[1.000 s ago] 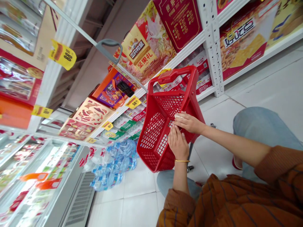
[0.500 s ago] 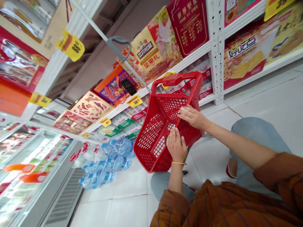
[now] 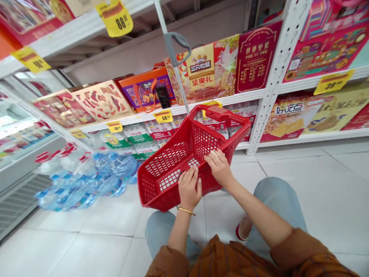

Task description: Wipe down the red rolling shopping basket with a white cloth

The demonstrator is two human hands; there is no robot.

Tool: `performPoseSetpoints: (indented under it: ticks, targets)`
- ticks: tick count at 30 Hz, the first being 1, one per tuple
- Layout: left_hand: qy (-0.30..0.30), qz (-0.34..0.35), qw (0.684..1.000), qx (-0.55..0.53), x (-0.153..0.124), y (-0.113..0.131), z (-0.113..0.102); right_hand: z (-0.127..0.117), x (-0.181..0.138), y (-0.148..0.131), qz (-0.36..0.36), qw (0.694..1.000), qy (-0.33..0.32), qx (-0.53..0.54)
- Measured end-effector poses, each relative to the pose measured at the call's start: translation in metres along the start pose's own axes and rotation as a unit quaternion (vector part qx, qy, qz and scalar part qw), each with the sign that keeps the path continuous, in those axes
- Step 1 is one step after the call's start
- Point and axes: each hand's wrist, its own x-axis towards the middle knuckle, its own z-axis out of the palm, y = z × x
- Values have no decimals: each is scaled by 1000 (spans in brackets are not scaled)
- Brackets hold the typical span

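Observation:
A red plastic shopping basket (image 3: 173, 191) with perforated sides stands in front of me, and nothing shows inside it. My left hand (image 3: 189, 188), with a gold bangle at its wrist, lies over the near rim with its fingers stretched and its thumb apart. Further right along that rim rests my right hand (image 3: 219, 165), fingers extended over the edge. Neither hand is wrapped round the rim. The basket's red handle (image 3: 220, 114) stands at the far right end, apart from both hands.
Behind the basket runs a white shelf (image 3: 138, 117) with gift boxes (image 3: 201, 73) and bottle packs (image 3: 144, 148). A thin grey pole with a loop grip (image 3: 175, 48) stands before it. Large water bottles (image 3: 83, 184) lie on the floor at left. My knees (image 3: 276, 204) flank the basket's near side.
The view has turned and levelled, so the basket and hands appear further left and lower. Both hands stay on the rim, in nearly the same places.

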Motion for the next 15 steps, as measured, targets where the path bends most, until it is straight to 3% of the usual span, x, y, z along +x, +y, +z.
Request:
performPoseSetpoints:
  ticks: [3,8,11,15]
  targets:
    - [43,-33,999,0,14,17,1,-1,0,-6,8,1000,-7,-7]
    - [39,-33,997,-51,38,40,21,-3,0,-7,-14,1000,4,-6]
    - [54,-56,995,-70,38,39,33,-5,-2,-1,-43,999,3,-9]
    - [54,-8,995,-83,30,28,39,-11,-2,12,-95,995,-6,-7]
